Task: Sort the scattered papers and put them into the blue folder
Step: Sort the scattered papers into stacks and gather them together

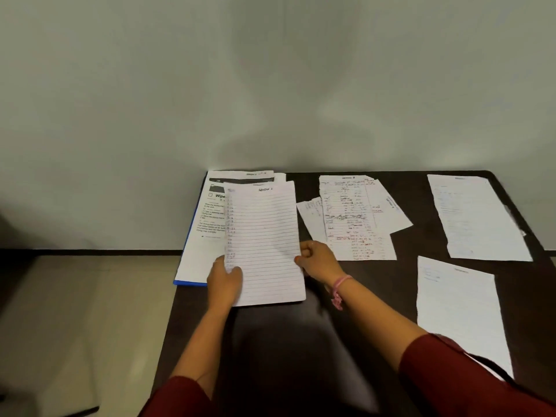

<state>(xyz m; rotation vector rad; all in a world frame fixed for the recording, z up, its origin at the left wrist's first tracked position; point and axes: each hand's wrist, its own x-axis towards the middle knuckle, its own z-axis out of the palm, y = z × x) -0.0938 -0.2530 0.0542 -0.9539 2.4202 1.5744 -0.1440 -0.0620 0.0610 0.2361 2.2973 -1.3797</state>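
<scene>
Grip, left hand (225, 280): fingers and thumb pinch the lower left edge of the lined sheet (264, 242).
Grip, right hand (319, 258): fingers curled on the sheet's right edge, thumb on top; a pink band (339, 288) circles the wrist.
Blue folder (188, 233): lies open at the far left corner of the counter (301, 341), its blue edge showing along the left and near sides.
Folder contents: a printed page (207, 227) with the bold word "Wipe" lies flat on it, with more white sheets peeking out at the far end.
Lined sheet: held over the right part of the folder, partly covering the printed page, its near end reaching past the folder onto the counter; a handwritten heading at the top and a column of notes down the left margin.
Middle pile (355, 218): several handwritten sheets overlapping at angles, right of the lined sheet, apart from it.
Far right sheet (478, 218): faintly written, lying alone near the counter's right edge.
Near right sheet (460, 311): lying alone, closer to the person, partly behind the dark red sleeve (469, 383).
</scene>
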